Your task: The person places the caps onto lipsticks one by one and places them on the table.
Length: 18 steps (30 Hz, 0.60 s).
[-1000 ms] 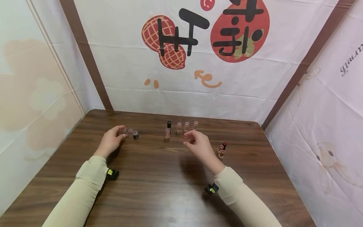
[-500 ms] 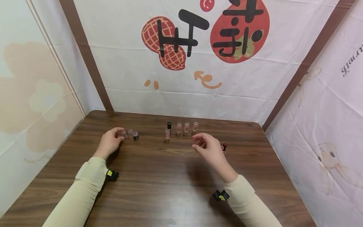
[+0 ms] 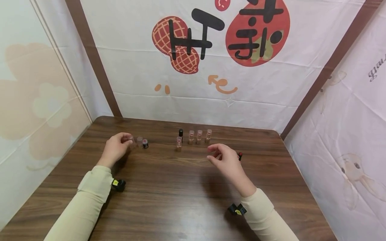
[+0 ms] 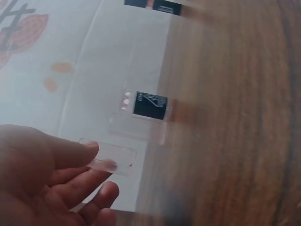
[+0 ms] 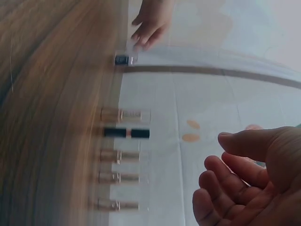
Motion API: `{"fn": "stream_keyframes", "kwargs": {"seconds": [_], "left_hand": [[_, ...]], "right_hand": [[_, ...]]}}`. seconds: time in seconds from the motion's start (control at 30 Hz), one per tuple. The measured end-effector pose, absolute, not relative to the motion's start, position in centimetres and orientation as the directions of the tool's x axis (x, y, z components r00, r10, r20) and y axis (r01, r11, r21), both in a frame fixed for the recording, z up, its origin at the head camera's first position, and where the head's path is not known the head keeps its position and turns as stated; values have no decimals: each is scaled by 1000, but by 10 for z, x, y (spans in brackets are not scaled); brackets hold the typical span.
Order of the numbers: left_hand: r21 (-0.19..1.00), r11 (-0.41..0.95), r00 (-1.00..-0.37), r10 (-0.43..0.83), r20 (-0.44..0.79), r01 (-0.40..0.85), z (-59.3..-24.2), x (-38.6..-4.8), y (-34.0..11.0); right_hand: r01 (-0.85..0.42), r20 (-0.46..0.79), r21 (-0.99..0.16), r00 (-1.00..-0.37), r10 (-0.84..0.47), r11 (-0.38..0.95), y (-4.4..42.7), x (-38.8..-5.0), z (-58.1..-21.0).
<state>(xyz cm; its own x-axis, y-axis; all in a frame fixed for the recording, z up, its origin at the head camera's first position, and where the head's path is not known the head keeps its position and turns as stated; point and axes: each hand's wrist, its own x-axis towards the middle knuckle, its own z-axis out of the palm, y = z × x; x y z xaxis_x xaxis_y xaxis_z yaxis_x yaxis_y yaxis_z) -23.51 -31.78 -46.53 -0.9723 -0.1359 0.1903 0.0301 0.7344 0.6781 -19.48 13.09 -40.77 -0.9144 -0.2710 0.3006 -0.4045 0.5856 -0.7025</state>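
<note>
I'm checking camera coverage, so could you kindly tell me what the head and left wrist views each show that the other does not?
Head only: the right hand, a red-tipped lipstick beside it, and four clear-capped tubes. Left wrist only: lower fingertips of the left hand. Both: that hand pinching a clear cap, a second clear cap, a black-labelled item and a black tube.
</note>
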Motion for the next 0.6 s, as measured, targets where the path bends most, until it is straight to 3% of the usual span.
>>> {"fn": "stream_keyframes", "kwargs": {"seconds": [0.3, 0.6], "left_hand": [[713, 700, -960, -163, 229, 52, -448, -227, -308], [724, 680, -942, -158, 295, 113, -435, -224, -288]], "right_hand": [[-282, 247, -591, -955, -164, 756, 152, -200, -398], [-220, 224, -596, -969, -103, 772, 186, -207, -402]]}}
